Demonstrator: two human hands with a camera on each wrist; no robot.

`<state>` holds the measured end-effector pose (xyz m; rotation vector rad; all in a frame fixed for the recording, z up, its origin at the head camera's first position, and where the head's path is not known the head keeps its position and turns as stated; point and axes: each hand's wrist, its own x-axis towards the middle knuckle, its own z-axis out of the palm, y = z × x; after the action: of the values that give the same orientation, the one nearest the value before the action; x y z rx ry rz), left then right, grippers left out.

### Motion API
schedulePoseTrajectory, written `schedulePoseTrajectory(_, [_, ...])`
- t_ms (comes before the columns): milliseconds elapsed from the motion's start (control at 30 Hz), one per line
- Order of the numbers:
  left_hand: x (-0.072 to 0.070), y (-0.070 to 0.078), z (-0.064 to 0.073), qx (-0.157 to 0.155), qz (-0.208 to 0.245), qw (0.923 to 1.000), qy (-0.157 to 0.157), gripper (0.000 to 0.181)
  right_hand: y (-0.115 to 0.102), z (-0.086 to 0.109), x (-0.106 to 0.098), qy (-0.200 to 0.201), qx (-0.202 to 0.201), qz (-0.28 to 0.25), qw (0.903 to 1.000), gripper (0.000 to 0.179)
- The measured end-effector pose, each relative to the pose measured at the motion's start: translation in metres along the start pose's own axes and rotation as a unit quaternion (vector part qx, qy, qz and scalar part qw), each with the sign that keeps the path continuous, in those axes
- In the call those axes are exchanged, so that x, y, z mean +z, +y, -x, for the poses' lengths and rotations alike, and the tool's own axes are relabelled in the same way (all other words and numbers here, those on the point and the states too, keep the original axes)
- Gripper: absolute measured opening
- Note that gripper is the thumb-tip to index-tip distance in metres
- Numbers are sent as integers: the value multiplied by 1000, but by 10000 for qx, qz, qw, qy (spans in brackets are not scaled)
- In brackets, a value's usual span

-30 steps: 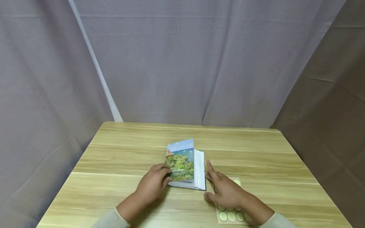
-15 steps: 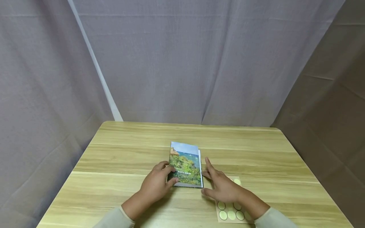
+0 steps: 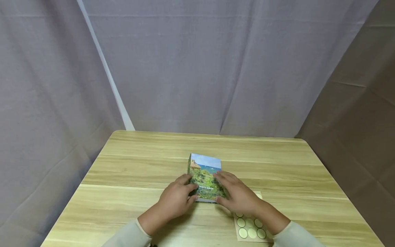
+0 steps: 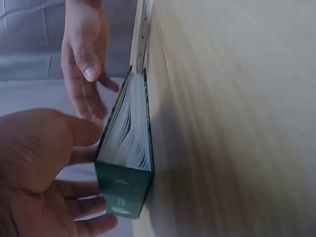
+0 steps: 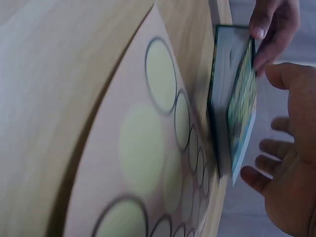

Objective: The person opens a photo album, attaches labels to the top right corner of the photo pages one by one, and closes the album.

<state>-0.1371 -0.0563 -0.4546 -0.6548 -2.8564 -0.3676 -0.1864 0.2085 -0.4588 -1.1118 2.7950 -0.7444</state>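
A photo album (image 3: pixel 202 192) lies cover up on the table, a seaside landscape printed on it. Its cover slopes in the left wrist view, with white pages (image 4: pixel 129 123) fanned inside and a dark green spine (image 4: pixel 123 185). At the spine side is my left hand (image 3: pixel 176 199); its thumb reaches over the cover's edge and its other fingers touch the spine. My right hand (image 3: pixel 239 193) reaches over the cover's right side with spread fingers. Whether those fingertips press on the cover is unclear.
A pale sheet of round yellow-green stickers (image 3: pixel 240 236), several ringed in black, lies partly under the right forearm. The wooden table (image 3: pixel 139 154) ends at a grey curtain (image 3: pixel 172 75) behind, with more cloth at both sides.
The album's front cover has swung down to the right over its pages. My left hand has followed it rightward, and my right hand has come from beside the album to over its cover.
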Motion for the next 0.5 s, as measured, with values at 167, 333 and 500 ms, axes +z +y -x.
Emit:
schedulePoseTrajectory(167, [2,6,-5,207,-44,9968,-774,49,-7,-4,7,-351,-339,317,9983,71])
schedulePoseTrajectory(333, [2,6,-8,106,327,9920,-1218,53,-6,-4,15,-527,-347,539,9966,69])
schedulePoseTrajectory(500, [4,3,-7,211,330,9920,-1198,54,-4,-2,21,-497,-405,605,9961,71])
